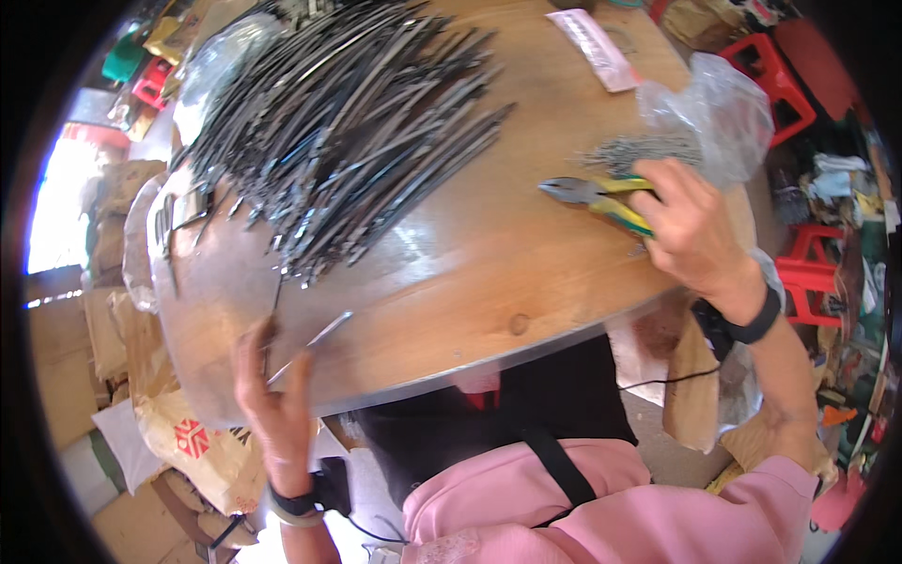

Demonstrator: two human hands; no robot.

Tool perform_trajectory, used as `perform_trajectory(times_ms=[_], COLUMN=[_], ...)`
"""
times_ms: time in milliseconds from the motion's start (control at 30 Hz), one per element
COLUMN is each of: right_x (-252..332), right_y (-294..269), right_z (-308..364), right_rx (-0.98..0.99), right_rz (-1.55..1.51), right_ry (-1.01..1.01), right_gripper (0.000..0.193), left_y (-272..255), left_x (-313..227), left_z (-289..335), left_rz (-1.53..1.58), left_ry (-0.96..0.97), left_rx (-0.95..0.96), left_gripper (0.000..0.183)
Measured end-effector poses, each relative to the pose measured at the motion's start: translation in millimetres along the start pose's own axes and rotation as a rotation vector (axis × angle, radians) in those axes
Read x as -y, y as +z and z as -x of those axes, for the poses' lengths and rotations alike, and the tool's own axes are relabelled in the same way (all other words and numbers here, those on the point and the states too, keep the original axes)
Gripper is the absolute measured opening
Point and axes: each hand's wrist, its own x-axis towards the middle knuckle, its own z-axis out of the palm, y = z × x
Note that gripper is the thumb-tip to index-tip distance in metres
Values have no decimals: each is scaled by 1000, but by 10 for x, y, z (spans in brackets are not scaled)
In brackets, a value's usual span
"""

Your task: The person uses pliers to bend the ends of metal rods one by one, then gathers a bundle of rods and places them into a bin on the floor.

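At the near edge of the table (507, 273), your left hand (279, 421) was blurred beside a thin pale strip (329, 329), its grip impossible to tell; well apart, your right hand (693, 226) closed round the pliers (587, 193). Steadying the strip first probably served you best.

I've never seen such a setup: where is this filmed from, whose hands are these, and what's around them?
No machine here: these are a person's bare hands, seen from above by a head-worn fisheye camera, which bends straight edges. On the wooden table lie a heap of thin dark strips, a pile of small grey pieces and a pink packet. The right hand holds pliers with yellow-green handles. The left hand is by a thin silvery strip; blur hides whether it grips it.
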Motion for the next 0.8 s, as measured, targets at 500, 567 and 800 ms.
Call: perform_trajectory(times_ms=[500,567,800], right_x=[550,519,551], right_y=[-552,-332,-397], right_z=[-294,-134,608], right_rx=[-628,-698,-341], right_rz=[-743,-1022,-986], right_ry=[442,543,930], right_gripper=[15,16,14], left_y=[619,564,211], left_x=[-452,-477,-685], left_z=[-631,-652,-77], left_rz=[-123,-139,1085], left_ry=[373,367,-856], left_rx=[166,130,541], left_gripper=[7,8,6])
